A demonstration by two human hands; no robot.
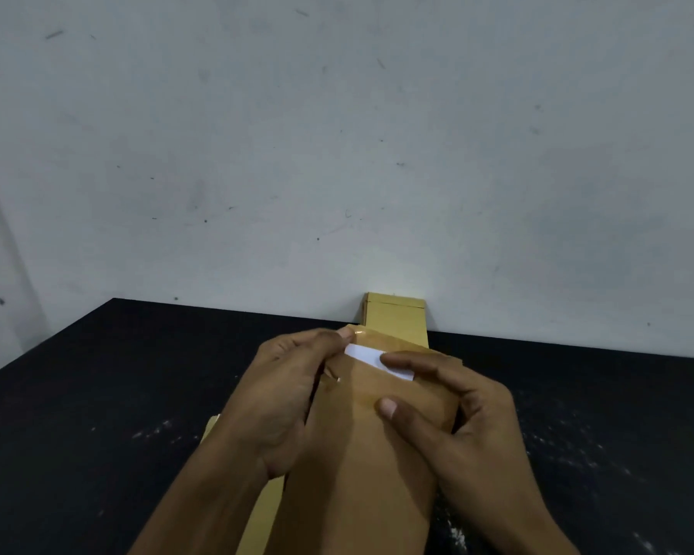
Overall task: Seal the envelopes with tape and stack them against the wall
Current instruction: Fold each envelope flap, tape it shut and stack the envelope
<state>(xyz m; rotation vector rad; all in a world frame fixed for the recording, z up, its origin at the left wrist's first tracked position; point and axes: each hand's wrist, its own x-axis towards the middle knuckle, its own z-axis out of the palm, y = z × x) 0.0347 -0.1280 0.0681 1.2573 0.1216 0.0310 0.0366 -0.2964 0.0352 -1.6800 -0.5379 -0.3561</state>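
While both hands grip the envelope (361,454), its long axis runs toward the wall (337,154). Left hand (281,398) fingers pinch the flap; right hand (453,418) fingers clamp its edge.

- We see a black bench (97,394) whose top bears pale, dusty scuffs toward its left and right edges.
- We see a grey-white wall (337,154) at the bench's far edge, flecked with dark marks and scratches.
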